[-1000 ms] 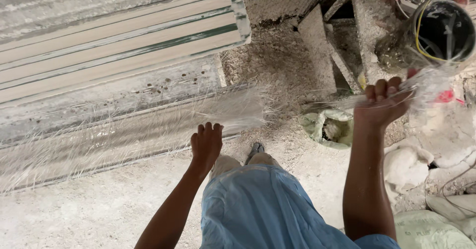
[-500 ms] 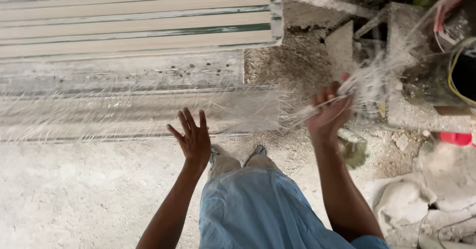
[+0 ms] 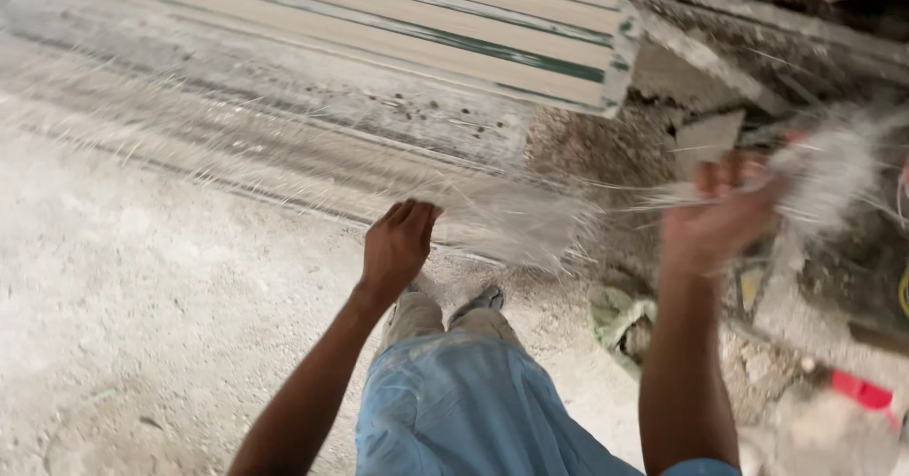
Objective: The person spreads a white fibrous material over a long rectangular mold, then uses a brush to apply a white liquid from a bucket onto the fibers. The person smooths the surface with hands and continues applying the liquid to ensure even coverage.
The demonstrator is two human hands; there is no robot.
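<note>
A mat of thin white glassy fibres (image 3: 284,154) lies spread along a long flat slab on the ground. My left hand (image 3: 398,244) hovers over the near end of that fibre layer, fingers bent downward and holding nothing. My right hand (image 3: 724,211), blurred by motion, is raised at the right and grips a loose bunch of the same white fibres (image 3: 833,168), with strands trailing left toward the mat. My legs in light blue trousers (image 3: 464,410) and dark shoes stand just below the hands.
A stack of long pale boards with a green stripe (image 3: 454,31) lies behind the slab. Rubble and broken concrete pieces (image 3: 705,135) sit at the right, with a green crumpled bag (image 3: 620,315) and a red object (image 3: 862,391) on the dusty ground.
The view has swung left and closer. My right hand has pulled the fibre bunch rightward and blurred. My left hand has turned from spread fingers to fingers pointing down over the mat.
</note>
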